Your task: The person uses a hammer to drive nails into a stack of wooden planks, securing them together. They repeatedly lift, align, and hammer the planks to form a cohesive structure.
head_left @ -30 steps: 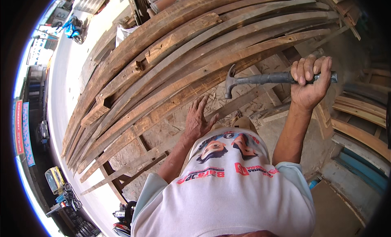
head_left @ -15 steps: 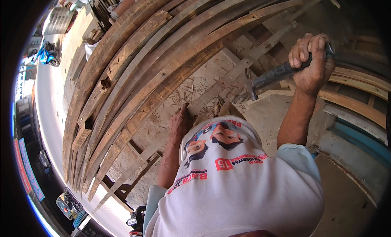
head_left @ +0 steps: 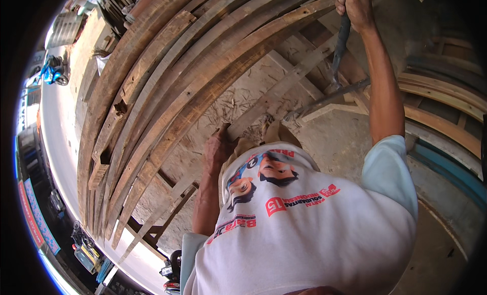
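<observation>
Overhead, hammer [head_left: 341, 44] in right hand [head_left: 356, 8]; left hand [head_left: 217, 145] on slat [head_left: 284, 84]

Single head-worn fisheye view, looking steeply down past white shirt [head_left: 309, 229] onto nearby stacked wooden planks [head_left: 167, 92]; edges bent.

White printed shirt [head_left: 304, 229]; brown planks [head_left: 167, 92]; dark grey hammer [head_left: 339, 46].

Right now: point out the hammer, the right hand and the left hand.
hammer [head_left: 339, 51], head view, on the dark handle below the fist.
right hand [head_left: 355, 8], head view, on the knuckles gripping the handle.
left hand [head_left: 217, 148], head view, on its back, resting on the wood.
</observation>
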